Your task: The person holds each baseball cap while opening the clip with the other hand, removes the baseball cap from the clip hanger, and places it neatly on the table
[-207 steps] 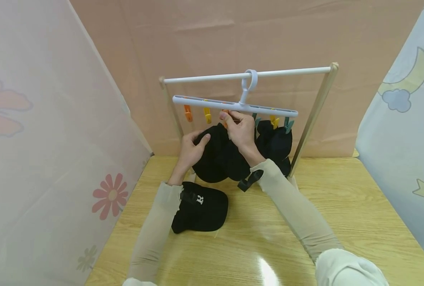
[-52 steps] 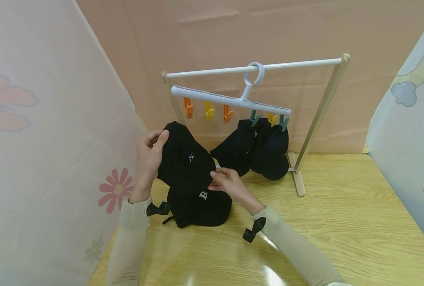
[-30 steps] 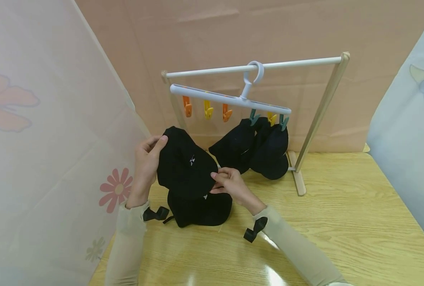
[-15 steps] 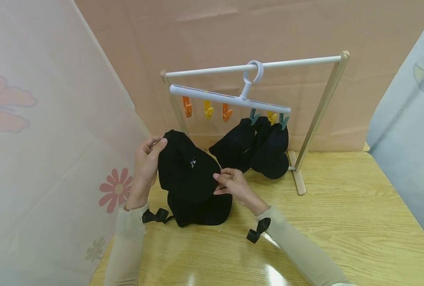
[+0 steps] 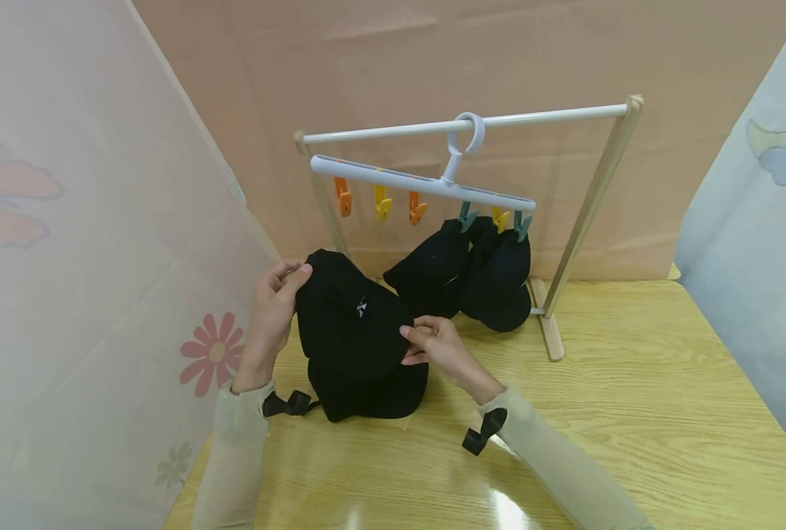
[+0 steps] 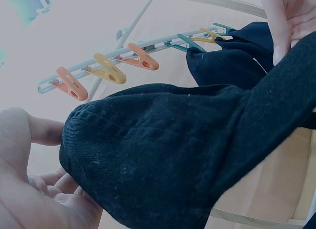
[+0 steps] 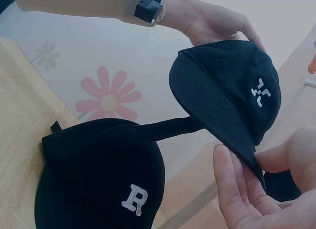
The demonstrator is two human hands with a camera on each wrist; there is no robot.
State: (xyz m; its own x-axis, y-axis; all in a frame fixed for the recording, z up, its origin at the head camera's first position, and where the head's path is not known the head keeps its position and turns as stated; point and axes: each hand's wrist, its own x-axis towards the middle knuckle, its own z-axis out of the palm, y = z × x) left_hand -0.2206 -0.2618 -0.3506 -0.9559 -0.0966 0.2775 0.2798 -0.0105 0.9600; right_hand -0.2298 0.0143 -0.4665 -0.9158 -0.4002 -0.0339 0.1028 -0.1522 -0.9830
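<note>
Pinching a black cap (image 5: pixel 349 324) by its crown, the left hand (image 5: pixel 272 313) has its thumb on the near side and its other fingers bent behind the cloth. The right hand (image 5: pixel 436 346) grips the same cap's brim, thumb against one face and fingers against the other, so the cap is held up between both sets of fingers. A small white mark (image 7: pixel 260 92) sits on its front. Below the fingers, a second cap (image 5: pixel 369 397) bearing a white letter R (image 7: pixel 134 199) lies on the wooden table (image 5: pixel 631 383); whether the two caps touch cannot be told. Beyond the right hand's fingers hang more black caps (image 5: pixel 495 291), held by teal clips (image 5: pixel 467 218) and a yellow clip (image 5: pixel 500 219). Orange clips (image 5: pixel 416 210) and another yellow clip (image 5: pixel 383 205) dangle above the left fingertips, off to their right. Higher than all the fingers, the pale hanger (image 5: pixel 393 178) hooks over a white rod (image 5: pixel 552 116).
</note>
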